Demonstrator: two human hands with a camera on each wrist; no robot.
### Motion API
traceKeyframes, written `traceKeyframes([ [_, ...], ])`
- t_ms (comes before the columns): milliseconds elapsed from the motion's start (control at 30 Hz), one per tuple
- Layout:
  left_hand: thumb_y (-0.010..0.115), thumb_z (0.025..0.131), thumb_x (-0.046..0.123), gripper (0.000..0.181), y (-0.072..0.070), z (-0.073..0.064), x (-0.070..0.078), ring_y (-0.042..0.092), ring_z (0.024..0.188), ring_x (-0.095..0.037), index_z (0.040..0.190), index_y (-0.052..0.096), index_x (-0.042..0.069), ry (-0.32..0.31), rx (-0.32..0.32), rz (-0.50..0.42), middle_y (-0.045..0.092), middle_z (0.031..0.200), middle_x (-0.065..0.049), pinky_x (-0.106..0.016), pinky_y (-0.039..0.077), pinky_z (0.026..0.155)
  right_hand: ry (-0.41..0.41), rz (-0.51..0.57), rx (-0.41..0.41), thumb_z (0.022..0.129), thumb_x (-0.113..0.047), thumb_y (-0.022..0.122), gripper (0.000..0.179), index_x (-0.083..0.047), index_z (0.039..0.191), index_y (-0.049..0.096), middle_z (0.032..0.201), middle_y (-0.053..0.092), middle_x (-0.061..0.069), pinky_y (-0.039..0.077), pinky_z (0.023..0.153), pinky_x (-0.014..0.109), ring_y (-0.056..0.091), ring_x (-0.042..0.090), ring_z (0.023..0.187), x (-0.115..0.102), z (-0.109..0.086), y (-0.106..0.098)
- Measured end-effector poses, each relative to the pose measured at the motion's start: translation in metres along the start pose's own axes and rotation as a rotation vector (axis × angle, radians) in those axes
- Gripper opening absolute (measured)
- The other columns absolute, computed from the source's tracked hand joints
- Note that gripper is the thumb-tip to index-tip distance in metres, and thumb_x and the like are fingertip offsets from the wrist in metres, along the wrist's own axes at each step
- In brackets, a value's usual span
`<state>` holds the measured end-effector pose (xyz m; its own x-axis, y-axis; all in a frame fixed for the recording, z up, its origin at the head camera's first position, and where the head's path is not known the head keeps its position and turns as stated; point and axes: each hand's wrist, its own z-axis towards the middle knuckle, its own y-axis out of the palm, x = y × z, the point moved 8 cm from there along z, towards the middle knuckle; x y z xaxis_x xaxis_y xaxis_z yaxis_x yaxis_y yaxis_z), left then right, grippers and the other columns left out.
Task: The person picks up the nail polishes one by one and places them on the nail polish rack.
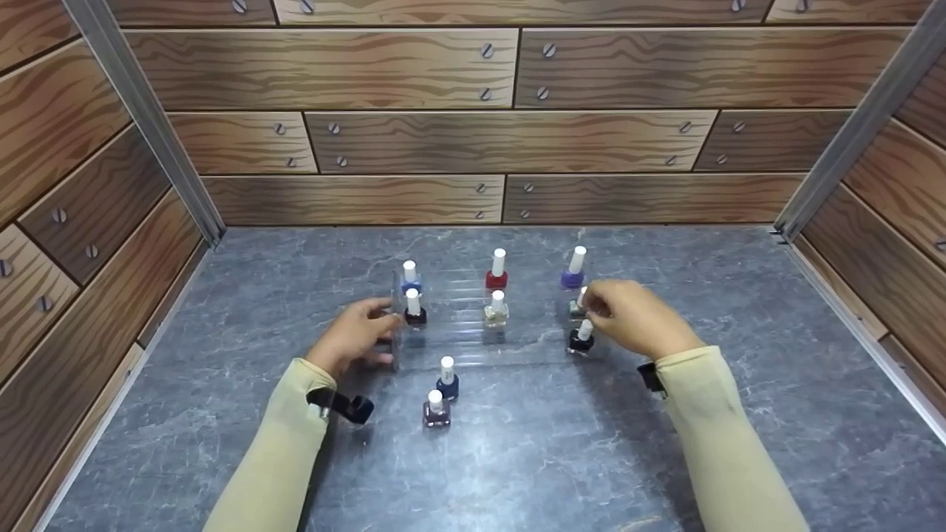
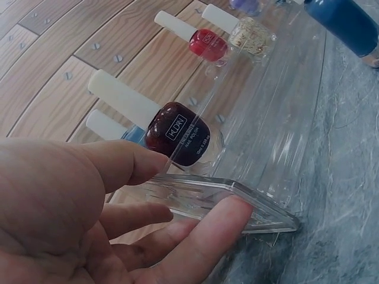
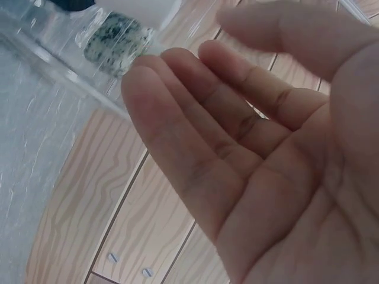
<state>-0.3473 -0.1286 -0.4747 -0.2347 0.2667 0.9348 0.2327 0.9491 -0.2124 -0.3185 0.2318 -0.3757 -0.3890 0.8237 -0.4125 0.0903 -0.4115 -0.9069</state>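
A clear tiered stand (image 1: 458,355) lies between both hands, carrying several white-capped nail polish bottles. My left hand (image 1: 355,332) touches its left end panel (image 2: 266,219) with fairly straight fingers, beside a dark red nail polish bottle (image 2: 180,135). At the right end, my right hand (image 1: 639,314) is at a speckled nail polish bottle (image 3: 118,44); its fingers (image 3: 172,130) are extended and the thumb stands apart. A black nail polish bottle (image 1: 581,341) is just in front. Red (image 1: 497,281) and glitter (image 1: 496,314) nail polish bottles occupy the middle.
Blue (image 1: 411,284) and purple (image 1: 573,278) nail polish bottles stand on the rear tier. On the grey marbled tabletop (image 1: 547,458), navy (image 1: 447,387) and dark plum (image 1: 437,416) nail polish bottles stand in front of the stand. Wood-patterned walls (image 1: 414,140) enclose the back and sides.
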Motion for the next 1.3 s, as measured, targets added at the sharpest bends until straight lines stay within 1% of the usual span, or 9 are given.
traceKeyframes([
  [133, 0.061, 0.104, 0.016, 0.061, 0.0000, 0.0003, 0.0004, 0.061, 0.116, -0.035, 0.159, 0.037, 0.005, -0.006, 0.007, 0.006, 0.058, 0.134, -0.025, -0.033, 0.067, 0.069, 0.015, -0.001, 0.006, 0.097, -0.004, 0.066, 0.011, -0.001, 0.106, 0.071, 0.094, 0.072, 0.008, 0.062, 0.082, 0.046, 0.068, 0.023, 0.086, 0.0007, -0.0001, -0.0008],
  [233, 0.060, 0.105, 0.015, 0.059, 0.0004, 0.0002, 0.0009, 0.062, 0.111, -0.034, 0.158, 0.038, 0.004, -0.003, 0.024, 0.013, 0.059, 0.130, -0.024, -0.031, 0.066, 0.066, 0.006, -0.019, 0.020, 0.097, -0.006, 0.066, 0.011, 0.000, 0.106, 0.071, 0.095, 0.072, 0.009, 0.063, 0.083, 0.047, 0.068, 0.024, 0.087, -0.0001, -0.0001, -0.0018],
  [433, 0.060, 0.103, 0.014, 0.055, 0.0010, 0.0000, 0.0021, 0.062, 0.097, -0.029, 0.155, 0.044, 0.004, 0.005, 0.095, 0.030, 0.061, 0.120, -0.020, -0.028, 0.064, 0.057, -0.011, -0.049, 0.053, 0.097, -0.009, 0.067, 0.009, -0.002, 0.101, 0.071, 0.093, 0.071, 0.009, 0.062, 0.081, 0.048, 0.068, 0.025, 0.086, -0.0014, -0.0006, -0.0048],
  [567, 0.060, 0.101, 0.012, 0.053, 0.0007, 0.0003, 0.0026, 0.063, 0.098, -0.029, 0.152, 0.048, 0.003, 0.018, 0.126, 0.046, 0.062, 0.120, -0.018, -0.028, 0.063, 0.055, -0.010, -0.049, 0.057, 0.097, -0.010, 0.067, 0.009, -0.003, 0.100, 0.071, 0.093, 0.072, 0.008, 0.062, 0.081, 0.047, 0.068, 0.024, 0.086, -0.0011, -0.0008, -0.0046],
  [700, 0.060, 0.099, 0.011, 0.052, 0.0005, 0.0001, 0.0037, 0.063, 0.100, -0.030, 0.150, 0.050, 0.002, 0.029, 0.131, 0.047, 0.060, 0.120, -0.017, -0.029, 0.064, 0.055, -0.009, -0.040, 0.052, 0.097, -0.011, 0.067, 0.011, -0.003, 0.101, 0.071, 0.094, 0.072, 0.009, 0.062, 0.082, 0.047, 0.068, 0.025, 0.087, -0.0010, -0.0006, -0.0035],
  [867, 0.061, 0.101, 0.012, 0.051, 0.0004, 0.0006, 0.0059, 0.063, 0.096, -0.029, 0.150, 0.051, 0.003, 0.033, 0.121, 0.041, 0.059, 0.119, -0.016, -0.030, 0.064, 0.056, 0.009, -0.027, 0.025, 0.097, -0.013, 0.067, 0.013, -0.002, 0.104, 0.071, 0.097, 0.073, 0.010, 0.062, 0.084, 0.049, 0.068, 0.026, 0.090, 0.0002, 0.0004, -0.0023],
  [1067, 0.061, 0.102, 0.013, 0.051, 0.0002, 0.0007, 0.0062, 0.063, 0.097, -0.030, 0.152, 0.050, 0.006, 0.023, 0.117, 0.044, 0.061, 0.123, -0.017, -0.029, 0.064, 0.056, 0.036, -0.024, 0.010, 0.098, -0.014, 0.066, 0.016, -0.002, 0.107, 0.071, 0.099, 0.073, 0.010, 0.061, 0.086, 0.049, 0.068, 0.027, 0.092, 0.0027, 0.0015, -0.0018],
  [1300, 0.061, 0.103, 0.015, 0.053, 0.0006, 0.0007, 0.0027, 0.063, 0.097, -0.029, 0.154, 0.048, 0.009, 0.004, 0.115, 0.050, 0.061, 0.124, -0.018, -0.028, 0.064, 0.057, 0.028, -0.018, 0.019, 0.098, -0.013, 0.064, 0.014, -0.003, 0.106, 0.071, 0.096, 0.072, 0.008, 0.061, 0.084, 0.047, 0.067, 0.024, 0.089, 0.0028, -0.0010, -0.0028],
])
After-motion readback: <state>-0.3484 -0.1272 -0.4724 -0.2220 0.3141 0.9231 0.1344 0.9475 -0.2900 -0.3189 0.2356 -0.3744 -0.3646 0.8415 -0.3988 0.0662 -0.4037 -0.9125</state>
